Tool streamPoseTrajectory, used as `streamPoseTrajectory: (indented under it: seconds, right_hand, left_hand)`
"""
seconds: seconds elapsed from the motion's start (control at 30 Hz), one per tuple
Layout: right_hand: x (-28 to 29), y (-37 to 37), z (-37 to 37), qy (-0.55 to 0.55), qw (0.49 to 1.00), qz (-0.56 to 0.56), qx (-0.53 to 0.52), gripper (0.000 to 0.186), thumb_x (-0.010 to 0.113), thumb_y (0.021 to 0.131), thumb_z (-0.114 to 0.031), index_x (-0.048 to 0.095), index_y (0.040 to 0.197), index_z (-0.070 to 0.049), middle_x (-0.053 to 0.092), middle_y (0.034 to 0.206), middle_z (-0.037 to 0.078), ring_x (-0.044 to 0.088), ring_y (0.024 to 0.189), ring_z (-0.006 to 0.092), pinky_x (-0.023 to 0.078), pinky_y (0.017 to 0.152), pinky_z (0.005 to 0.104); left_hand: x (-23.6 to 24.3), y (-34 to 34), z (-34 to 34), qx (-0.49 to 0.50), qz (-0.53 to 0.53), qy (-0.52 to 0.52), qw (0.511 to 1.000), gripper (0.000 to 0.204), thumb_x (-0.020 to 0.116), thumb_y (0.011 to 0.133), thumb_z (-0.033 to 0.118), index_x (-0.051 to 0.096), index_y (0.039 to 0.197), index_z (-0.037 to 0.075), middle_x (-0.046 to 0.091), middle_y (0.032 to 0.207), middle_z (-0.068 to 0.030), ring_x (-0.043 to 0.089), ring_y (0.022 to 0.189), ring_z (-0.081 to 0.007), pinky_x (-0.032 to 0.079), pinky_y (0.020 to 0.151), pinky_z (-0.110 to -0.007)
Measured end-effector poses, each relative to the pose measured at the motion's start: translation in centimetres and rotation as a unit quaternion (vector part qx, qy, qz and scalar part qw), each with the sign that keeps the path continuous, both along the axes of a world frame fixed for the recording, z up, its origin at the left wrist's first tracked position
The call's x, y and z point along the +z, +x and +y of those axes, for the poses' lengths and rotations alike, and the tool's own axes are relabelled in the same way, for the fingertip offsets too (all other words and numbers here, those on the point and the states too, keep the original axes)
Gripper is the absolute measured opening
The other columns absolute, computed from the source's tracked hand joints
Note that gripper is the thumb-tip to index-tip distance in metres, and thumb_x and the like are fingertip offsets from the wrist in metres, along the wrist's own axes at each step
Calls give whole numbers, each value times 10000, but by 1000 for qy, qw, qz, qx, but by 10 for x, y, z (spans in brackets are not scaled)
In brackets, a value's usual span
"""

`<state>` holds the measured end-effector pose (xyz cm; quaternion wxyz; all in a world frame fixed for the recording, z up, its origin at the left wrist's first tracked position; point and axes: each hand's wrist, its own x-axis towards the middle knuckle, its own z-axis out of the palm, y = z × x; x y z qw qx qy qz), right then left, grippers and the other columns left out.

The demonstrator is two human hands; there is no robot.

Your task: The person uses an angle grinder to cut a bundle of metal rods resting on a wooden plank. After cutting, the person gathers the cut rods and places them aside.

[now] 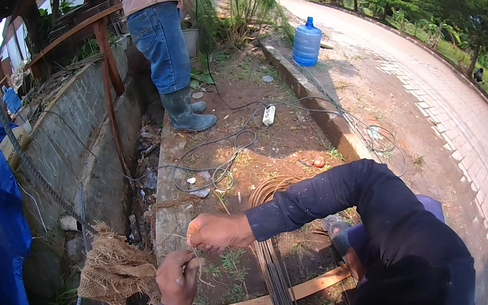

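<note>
Close together above the concrete edge, both my hands pinch a thin, pale strand (199,273) that looks like twine. My left hand (176,281) is lower, its fingers curled with thumb and forefinger together. Just above and to its right, my right hand (221,230) is closed in a fist, loose ends of the strand showing beside it. Left of my hands, a frayed piece of brown burlap (115,271) hangs over the ditch side, partly against steel bars. A bundle of thin rods or wire (277,280), looped at its far end, lies under my right forearm.
A wooden board (314,285) crosses under the bundle. Ahead stands a person in jeans and rubber boots (184,112). A tangled cable (221,168) runs to a white power strip (268,114). A blue water jug (307,43) stands beyond the kerb (304,90). A ditch (145,148) runs left.
</note>
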<state>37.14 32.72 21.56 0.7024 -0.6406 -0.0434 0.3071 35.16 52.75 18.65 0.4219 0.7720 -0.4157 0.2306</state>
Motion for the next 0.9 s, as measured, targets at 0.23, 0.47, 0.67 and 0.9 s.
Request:
streamPoseTrajectory:
  seconds: [0.23,0.47,0.67,0.9]
  right_hand:
    - [107,-27,-101,-54,954,-223,-195,183,573,879,-137,584,827,38,597,699,54,520,599,117,416,504,307]
    - [29,-71,-237,129,867,-215,-430,171,560,922,-149,564,849,5,577,701,38,520,625,97,431,555,284]
    - [-88,-133,-317,-56,797,-184,-573,158,536,947,-156,529,922,0,592,737,90,575,673,181,465,604,351]
    - [-174,-218,-359,-165,783,-173,-575,169,555,936,-142,499,975,12,588,687,207,608,641,398,458,571,449]
  left_hand:
    - [95,22,-126,-62,192,-225,953,116,590,974,51,523,1054,0,600,829,-42,626,702,-95,522,665,-246]
    - [86,19,-303,-141,311,-101,935,196,559,1017,146,481,1137,11,560,653,-2,568,609,-65,459,568,-219]
    - [-34,-6,-415,-133,602,-40,786,167,569,1002,156,546,1062,1,535,677,-16,534,536,-107,495,532,-261]
    - [-132,-61,-458,-138,791,83,591,136,516,1009,129,561,983,2,621,731,-75,585,518,-165,509,521,-288]
